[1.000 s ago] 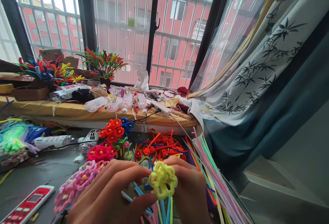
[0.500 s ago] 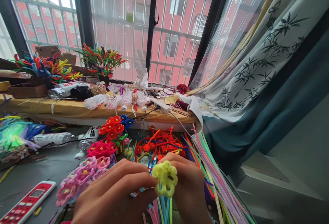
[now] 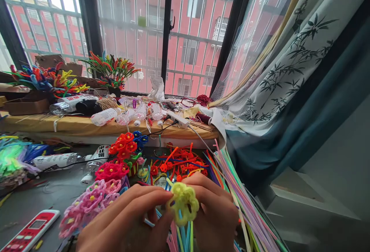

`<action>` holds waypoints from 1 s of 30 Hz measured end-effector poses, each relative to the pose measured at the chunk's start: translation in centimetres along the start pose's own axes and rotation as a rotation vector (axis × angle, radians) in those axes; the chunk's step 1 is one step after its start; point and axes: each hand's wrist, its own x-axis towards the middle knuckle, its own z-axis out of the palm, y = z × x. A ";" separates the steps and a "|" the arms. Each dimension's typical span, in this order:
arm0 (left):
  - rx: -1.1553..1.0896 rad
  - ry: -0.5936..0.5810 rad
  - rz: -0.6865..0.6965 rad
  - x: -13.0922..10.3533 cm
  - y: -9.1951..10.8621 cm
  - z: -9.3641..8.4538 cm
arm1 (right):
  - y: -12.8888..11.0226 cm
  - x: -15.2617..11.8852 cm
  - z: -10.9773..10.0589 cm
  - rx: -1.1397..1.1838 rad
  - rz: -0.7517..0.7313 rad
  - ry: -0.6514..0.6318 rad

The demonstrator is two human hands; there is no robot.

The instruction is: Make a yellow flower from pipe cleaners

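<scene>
**Flower (image 3: pixel 185 198) sitting between left hand (image 3: pixel 127 218) and right hand (image 3: pixel 215 210), in contact with both**

The yellow flower is resting right at the fingertips, so neither hand is nearer: the left is touching its left edge, the right is pressing against its right side. The left hand is pinching, its index finger lying along the upper left of the petals and its thumb coming up from below. The right hand is curling closed around the far side and appears to be grasping the flower too, though its fingertips are hiding behind the petals.

The flower is facing back toward the person, looking roundish, with no clear long axis of its own. One short yellow end (image 3: pixel 169 183) is jutting from its upper left, pointing forward and leftward, just beyond the left index fingertip. That slant is the relation that matters most, as the end is leaning to the left hand's side.

Below the flower, between the hands, pale blue strips (image 3: pixel 188 238) are running lengthwise; whether any is joining it cannot be told. Pink blooms (image 3: pixel 91 200) are lying just left of the left hand.
</scene>
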 end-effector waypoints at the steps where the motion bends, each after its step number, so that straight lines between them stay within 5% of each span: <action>1: 0.003 0.010 -0.013 0.0 0.0 0.1 | -0.1 0.0 -0.1 0.022 0.032 -0.014; 6: -0.159 0.046 -0.060 0.2 -0.3 -0.1 | -0.4 0.4 -0.3 0.172 0.200 -0.061; 9: -0.286 0.052 -0.269 0.5 -0.2 -0.3 | -0.5 0.8 -0.3 0.295 0.295 -0.115; 11: -0.403 -0.038 -0.275 0.9 0.0 -0.4 | -0.5 1.0 -0.3 0.392 0.344 -0.158; 18: -0.827 -0.101 -0.427 0.7 0.5 0.1 | -0.3 1.0 -0.3 0.491 0.444 -0.261; 22: -1.038 -0.035 -0.556 0.4 1.0 0.6 | -0.5 1.0 -0.4 0.546 0.481 -0.295; 30: -1.046 -0.156 -0.455 0.8 0.4 -0.1 | -0.8 0.6 -0.2 0.458 0.486 -0.243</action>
